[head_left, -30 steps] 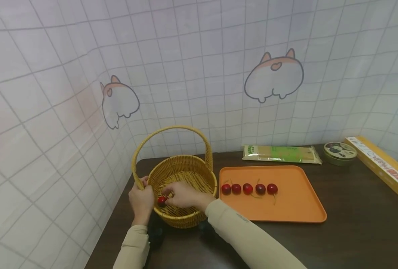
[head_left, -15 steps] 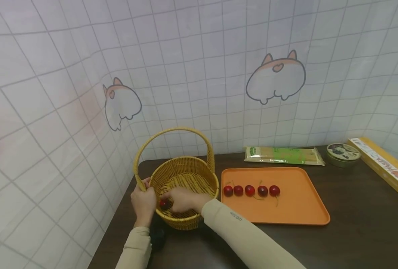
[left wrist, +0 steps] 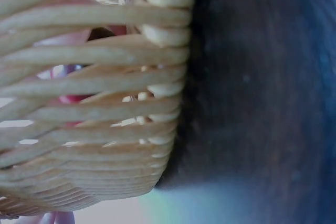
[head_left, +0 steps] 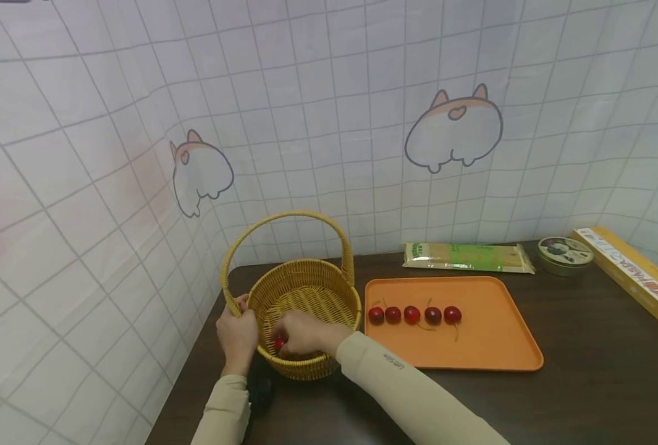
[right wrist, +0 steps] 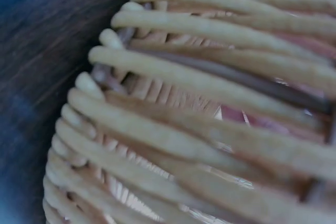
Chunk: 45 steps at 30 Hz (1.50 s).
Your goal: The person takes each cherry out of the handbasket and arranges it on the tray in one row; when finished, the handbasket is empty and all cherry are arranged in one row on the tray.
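A round yellow wicker basket (head_left: 306,369) with a tall arched handle stands on the table. At the foot of that handle, on the left side, my left hand (head_left: 237,337) grips it. My right hand (head_left: 305,332) reaches down inside the basket, fingers curled at a red cherry (head_left: 280,342) near the left front wall. Part of the cherry is covered by the fingers. Through the weave in the left wrist view, some red of the cherry (left wrist: 73,98) shows behind the basket wall (left wrist: 94,85). The right wrist view is filled mostly by the woven wall (right wrist: 157,72).
Right of the basket, an orange tray (head_left: 473,349) carries a row of several cherries (head_left: 412,315) with stems. Behind it lie a clear-and-green noodle packet (head_left: 468,257), a round tin (head_left: 565,256) and a long yellow pasta box (head_left: 634,278). A grid-patterned curtain (head_left: 329,123) borders the dark table.
Inside the basket, my right hand has closed its fingers at the cherry, which has shifted slightly to the right. My left hand keeps its grip on the handle.
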Each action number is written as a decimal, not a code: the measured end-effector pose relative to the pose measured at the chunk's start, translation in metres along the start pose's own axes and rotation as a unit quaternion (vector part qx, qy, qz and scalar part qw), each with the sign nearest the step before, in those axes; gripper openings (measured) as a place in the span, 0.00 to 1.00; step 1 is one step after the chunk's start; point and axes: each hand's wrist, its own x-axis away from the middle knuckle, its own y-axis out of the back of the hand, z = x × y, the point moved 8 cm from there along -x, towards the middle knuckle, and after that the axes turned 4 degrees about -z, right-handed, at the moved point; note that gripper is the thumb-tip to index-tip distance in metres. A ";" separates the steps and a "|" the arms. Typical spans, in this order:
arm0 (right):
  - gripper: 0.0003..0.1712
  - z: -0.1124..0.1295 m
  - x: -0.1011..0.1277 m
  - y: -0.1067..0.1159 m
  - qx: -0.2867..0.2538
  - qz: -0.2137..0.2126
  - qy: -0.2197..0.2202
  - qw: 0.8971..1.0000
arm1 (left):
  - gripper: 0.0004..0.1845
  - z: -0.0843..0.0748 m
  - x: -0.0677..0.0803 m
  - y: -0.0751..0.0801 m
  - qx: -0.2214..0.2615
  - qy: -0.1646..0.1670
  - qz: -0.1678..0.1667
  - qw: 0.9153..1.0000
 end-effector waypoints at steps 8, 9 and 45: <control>0.20 -0.002 0.006 0.002 0.002 0.002 -0.020 1.000 | 0.17 -0.001 0.002 0.000 0.004 0.001 -0.004 1.000; 0.19 -0.002 0.007 0.002 0.005 0.005 -0.020 1.000 | 0.17 -0.001 0.002 0.000 0.006 0.002 -0.005 1.000; 0.20 0.003 0.103 0.078 -0.088 -0.135 0.052 0.986 | 0.16 0.000 0.000 0.001 0.004 -0.003 -0.006 1.000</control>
